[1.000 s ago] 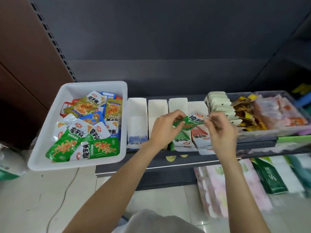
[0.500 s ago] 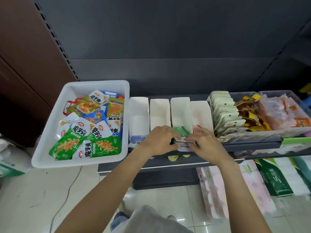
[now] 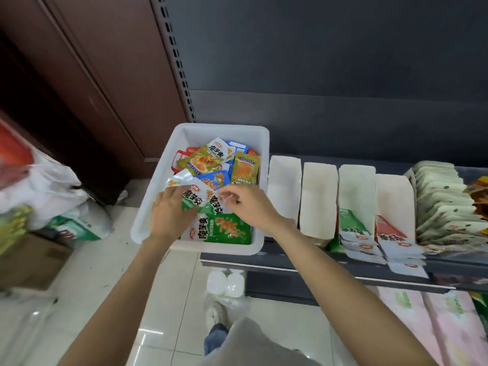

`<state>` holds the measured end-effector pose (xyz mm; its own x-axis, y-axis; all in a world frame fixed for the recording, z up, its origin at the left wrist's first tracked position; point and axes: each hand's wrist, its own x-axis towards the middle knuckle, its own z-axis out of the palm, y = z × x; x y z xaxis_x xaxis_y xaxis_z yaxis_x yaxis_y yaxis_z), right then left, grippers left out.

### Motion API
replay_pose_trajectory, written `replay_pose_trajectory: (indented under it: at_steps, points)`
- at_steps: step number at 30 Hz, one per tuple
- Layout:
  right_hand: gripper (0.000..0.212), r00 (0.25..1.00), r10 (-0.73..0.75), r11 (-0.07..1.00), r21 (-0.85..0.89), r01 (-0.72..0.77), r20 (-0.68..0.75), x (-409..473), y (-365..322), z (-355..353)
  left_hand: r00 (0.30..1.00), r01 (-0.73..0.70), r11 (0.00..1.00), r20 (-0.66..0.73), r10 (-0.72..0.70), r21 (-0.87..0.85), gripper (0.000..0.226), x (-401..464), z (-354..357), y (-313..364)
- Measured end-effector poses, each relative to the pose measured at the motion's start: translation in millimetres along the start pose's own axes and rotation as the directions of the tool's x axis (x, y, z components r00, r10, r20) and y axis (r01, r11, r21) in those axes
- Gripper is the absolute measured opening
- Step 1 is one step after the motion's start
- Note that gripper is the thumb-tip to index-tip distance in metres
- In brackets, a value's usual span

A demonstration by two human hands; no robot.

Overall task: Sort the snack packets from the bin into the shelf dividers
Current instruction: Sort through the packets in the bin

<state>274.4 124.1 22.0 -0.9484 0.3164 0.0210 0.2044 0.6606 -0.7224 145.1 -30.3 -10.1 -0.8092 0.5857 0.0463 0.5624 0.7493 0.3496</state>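
Both my hands are down in the white bin [image 3: 161,180], among the snack packets. My left hand [image 3: 169,215] lies nearly flat, fingers spread, pressing on a green-and-white packet [image 3: 190,200] without closing round it. My right hand [image 3: 249,204] has its fingers curled, thumb and forefinger pinching the top edge of a neighbouring white packet [image 3: 215,204]. That packet lies tilted, its long axis running toward the bin's far right corner. A larger green packet [image 3: 224,229] lies flat nearest me, long axis across the bin. The shelf dividers [image 3: 319,196] stand just right of the bin.
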Motion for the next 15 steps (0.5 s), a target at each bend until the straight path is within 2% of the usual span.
replay_pose_trajectory:
  at_steps: [2, 5, 7, 8, 10, 12, 13, 15]
  points:
    - [0.042, 0.998, 0.06, 0.997, -0.055, -0.058, 0.035, 30, -5, 26, 0.992, 0.08, 0.997, 0.093, -0.081, 0.019, 0.065, 5, -5, -9]
    - [0.065, 0.982, 0.175, 0.973, -0.163, -0.161, 0.073, 62, -5, 55, 0.983, 0.083, 0.996, 0.164, -0.088, 0.035, 0.076, 13, -9, -15]
    - [0.066, 0.974, 0.219, 0.963, -0.173, -0.207, 0.053, 71, -3, 65, 0.981, 0.058, 0.998, 0.182, -0.064, 0.037, 0.081, 18, -11, -19]
    - [0.059, 0.974, 0.225, 0.966, -0.138, -0.22, 0.028, 74, -2, 67, 0.98, 0.043, 0.998, 0.191, -0.05, 0.043, 0.082, 20, -14, -20]
    - [0.033, 0.967, 0.254, 0.967, 0.032, -0.253, -0.033, 74, -3, 62, 0.981, 0.019, 0.998, 0.191, -0.03, 0.055, 0.078, 24, -21, -20]
    - [0.017, 0.945, 0.327, 0.899, 0.315, -0.305, -0.02, 69, -7, 48, 0.986, 0.0, 0.999, 0.165, -0.007, 0.042, 0.069, 25, -31, -15]
    - [0.02, 0.935, 0.356, 0.839, 0.441, -0.32, 0.002, 64, -9, 39, 0.987, -0.022, 1.0, 0.161, 0.025, -0.021, 0.06, 26, -35, -12]
    - [0.022, 0.916, 0.399, 0.694, 0.642, -0.325, 0.033, 51, -13, 19, 0.975, -0.044, 0.962, 0.199, 0.1, -0.269, 0.038, 28, -45, -5]
